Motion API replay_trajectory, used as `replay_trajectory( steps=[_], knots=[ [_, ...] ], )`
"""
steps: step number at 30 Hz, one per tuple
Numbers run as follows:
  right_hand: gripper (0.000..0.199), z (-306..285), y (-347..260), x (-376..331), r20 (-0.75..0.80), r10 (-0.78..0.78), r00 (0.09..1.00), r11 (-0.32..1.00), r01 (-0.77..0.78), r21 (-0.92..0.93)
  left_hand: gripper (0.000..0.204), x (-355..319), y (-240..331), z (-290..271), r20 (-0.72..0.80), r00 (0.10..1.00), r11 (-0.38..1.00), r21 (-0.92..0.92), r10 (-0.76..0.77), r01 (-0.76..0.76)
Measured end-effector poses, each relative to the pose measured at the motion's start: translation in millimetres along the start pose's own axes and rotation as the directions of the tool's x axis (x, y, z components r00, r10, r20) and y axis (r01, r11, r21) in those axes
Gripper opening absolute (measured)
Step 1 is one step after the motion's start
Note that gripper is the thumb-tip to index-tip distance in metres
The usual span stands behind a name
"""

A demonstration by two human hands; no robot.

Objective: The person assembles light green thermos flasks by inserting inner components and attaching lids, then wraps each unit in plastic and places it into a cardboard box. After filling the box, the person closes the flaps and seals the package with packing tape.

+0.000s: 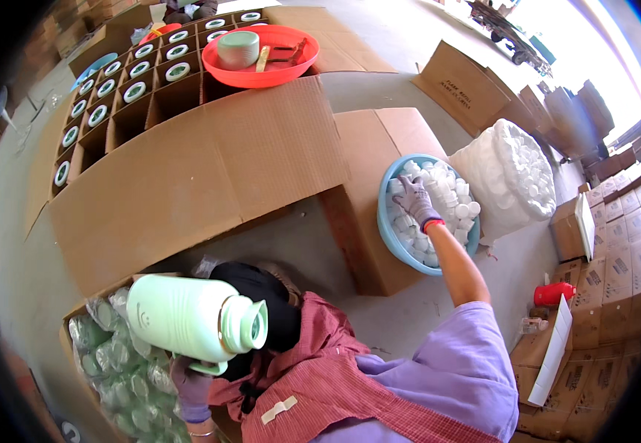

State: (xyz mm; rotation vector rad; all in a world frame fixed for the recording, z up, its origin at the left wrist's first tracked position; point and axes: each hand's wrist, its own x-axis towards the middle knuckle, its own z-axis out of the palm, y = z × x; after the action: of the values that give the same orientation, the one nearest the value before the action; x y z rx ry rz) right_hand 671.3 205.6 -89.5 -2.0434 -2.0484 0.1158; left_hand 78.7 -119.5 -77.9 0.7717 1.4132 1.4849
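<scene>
Now, at the far left, a carton packed with plastic-wrapped flasks is seen on the floor, its contents glinting under the wrap. Just above it, a pale green thermos flask is held on its side, its open neck turned toward the right. The flask is gripped from beneath by the left hand, gloved, with fingers closed on the handle at the flask's underside. Higher up, a big divided cardboard box is laid out, many of its cells filled with green-rimmed flasks seen from above, and its wide flap is folded out toward the viewer. On the box's far corner an orange basin is perched, with a green cup-like lid and some small items inside. Moving right, a flattened brown carton is spread on the concrete floor, and a light blue basin full of white caps is resting on it. The right hand, gloved and red-cuffed, is pressed down among those caps, fingers spread; whether a cap is actually pinched cannot be told. Just beside the basin, a large white bag of more caps is slumped open. At the far right, stacked brown cartons are lined up, with a small red object standing near them.
</scene>
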Motion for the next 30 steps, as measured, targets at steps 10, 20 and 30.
replay_trajectory(
  steps=[10,20,30],
  knots=[
    [0.037,25,-12,-17,-0.139,-0.043,0.989,0.999,0.039,-0.035,0.024,-17,44,70,0.150,0.916,0.495,-0.803,-0.373,0.333],
    [0.047,-115,-349,-152,-0.357,-0.528,0.771,0.551,0.631,0.547,0.027,-19,48,83,0.247,0.949,0.449,-0.838,-0.195,0.310],
    [0.073,-93,-421,-140,-0.366,-0.575,0.731,0.389,0.638,0.664,0.022,-18,73,78,0.067,0.980,0.643,-0.745,-0.190,0.175]
  ],
)
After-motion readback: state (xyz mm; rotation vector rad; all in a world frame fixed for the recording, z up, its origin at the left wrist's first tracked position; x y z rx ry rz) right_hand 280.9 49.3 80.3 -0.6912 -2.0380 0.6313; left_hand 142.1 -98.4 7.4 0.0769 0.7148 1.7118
